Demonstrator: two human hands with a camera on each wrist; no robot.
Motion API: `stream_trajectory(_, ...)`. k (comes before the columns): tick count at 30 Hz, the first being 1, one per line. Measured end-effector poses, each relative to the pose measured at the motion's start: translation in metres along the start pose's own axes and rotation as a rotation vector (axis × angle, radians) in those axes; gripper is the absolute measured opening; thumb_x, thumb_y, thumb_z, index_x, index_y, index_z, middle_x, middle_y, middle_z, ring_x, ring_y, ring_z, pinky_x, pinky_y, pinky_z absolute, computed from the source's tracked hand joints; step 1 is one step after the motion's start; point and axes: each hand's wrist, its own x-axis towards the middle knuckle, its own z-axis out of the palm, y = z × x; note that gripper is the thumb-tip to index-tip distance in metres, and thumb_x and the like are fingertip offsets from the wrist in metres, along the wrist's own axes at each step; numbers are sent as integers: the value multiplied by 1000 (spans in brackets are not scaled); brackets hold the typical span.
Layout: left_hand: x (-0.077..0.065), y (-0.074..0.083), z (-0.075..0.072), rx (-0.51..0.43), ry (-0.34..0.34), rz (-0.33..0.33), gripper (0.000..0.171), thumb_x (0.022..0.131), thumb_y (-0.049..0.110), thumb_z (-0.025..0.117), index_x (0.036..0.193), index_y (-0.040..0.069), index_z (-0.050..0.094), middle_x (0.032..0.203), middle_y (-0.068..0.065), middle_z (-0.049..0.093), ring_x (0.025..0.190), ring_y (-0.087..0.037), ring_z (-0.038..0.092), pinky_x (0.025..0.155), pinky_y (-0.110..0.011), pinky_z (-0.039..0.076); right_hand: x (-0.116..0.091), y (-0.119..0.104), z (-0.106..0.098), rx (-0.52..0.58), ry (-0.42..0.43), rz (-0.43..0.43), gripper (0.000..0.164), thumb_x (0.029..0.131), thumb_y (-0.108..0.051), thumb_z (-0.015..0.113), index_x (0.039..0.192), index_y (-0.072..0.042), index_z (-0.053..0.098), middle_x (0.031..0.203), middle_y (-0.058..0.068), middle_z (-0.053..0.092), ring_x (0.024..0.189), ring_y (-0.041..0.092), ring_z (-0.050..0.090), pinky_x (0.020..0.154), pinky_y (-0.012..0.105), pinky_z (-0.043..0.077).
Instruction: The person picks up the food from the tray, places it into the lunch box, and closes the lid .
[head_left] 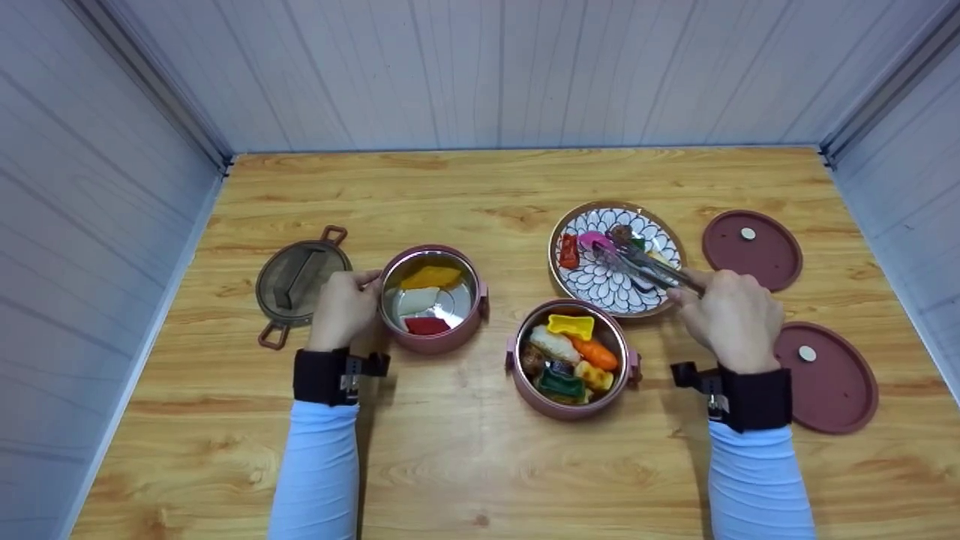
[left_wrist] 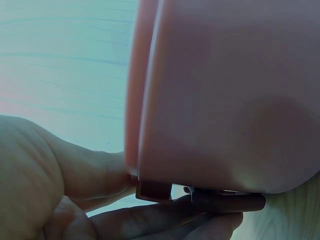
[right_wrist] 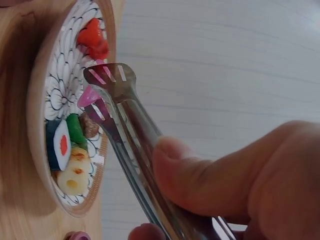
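- The left wrist view shows what the head view hides: the thumb of the left hand (head_left: 343, 309) at the rim of the left pot (head_left: 431, 343), its fingers along the underside of the side clasp (left_wrist: 227, 202), a light hold between them.
- The right wrist view shows a pink piece (right_wrist: 90, 96) between the tips of the metal tongs (right_wrist: 145, 145); it also shows clearly a sushi roll (right_wrist: 60, 145) on the patterned plate (head_left: 600, 289), which the tongs largely cover from above.
- Inside the left pot, seen only from the head: yellow, white and red pieces.
- The right pot (head_left: 562, 411), nearer the person and in front of the plate, is crowded with food pieces, among them an orange one (head_left: 595, 352).
- Two dark red lids lie on the right; the right wrist strap (head_left: 759, 397) overlaps the nearer.
- A brown lid (head_left: 304, 281) lies beside the left hand, partly behind it.
- The right hand (head_left: 733, 319) is closed round the tongs, which slant leftward over the plate.
- Both sleeved forearms reach forward across the table.
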Motion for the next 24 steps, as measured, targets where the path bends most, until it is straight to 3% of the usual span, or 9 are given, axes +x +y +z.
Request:
stream_trajectory(4,0,0,0,10,13,16,31,102,14,53,125,-3,66,122,-19,65,117,-29,58,96,-44,46,-3,2,-7,33,36,-4,44,91,-44,69,127,-18,70,108,33,65,85,51,61,56,55,42)
stream_trajectory(10,0,-1,0,8,15,11,32,102,15,53,125,-3,67,121,-19,66,117,-29,58,97,-45,45,-11,0,-16,122,94,-74,45,90,-47,71,123,-16,72,92,25,69,63,32,54,46,42,34)
stream_trajectory(12,0,-2,0,2,13,3,32,102,15,53,125,-2,67,122,-19,66,118,-29,58,98,-45,45,-14,-4,-18,150,104,-117,44,89,-46,72,122,-17,73,77,21,68,54,27,47,43,38,30)
stream_trajectory(14,0,-2,-1,-1,12,-3,32,102,15,53,125,-2,66,122,-19,65,118,-29,57,98,-45,45,-17,-9,-20,176,107,-155,42,89,-46,72,122,-19,73,60,13,61,46,21,39,41,35,26)
stream_trajectory(17,0,-2,-1,-1,11,-13,32,102,15,53,125,-2,67,123,-18,65,118,-29,57,98,-45,45,-21,-18,-20,220,89,-213,40,89,-45,72,122,-23,73,43,-3,38,39,14,27,36,32,22)
stream_trajectory(24,1,-1,-1,3,-3,-19,33,102,17,53,126,0,66,125,-18,64,120,-28,56,98,-45,45,-18,-45,-18,255,39,-419,32,90,-39,73,120,-26,74,46,-10,30,38,9,23,36,28,19)
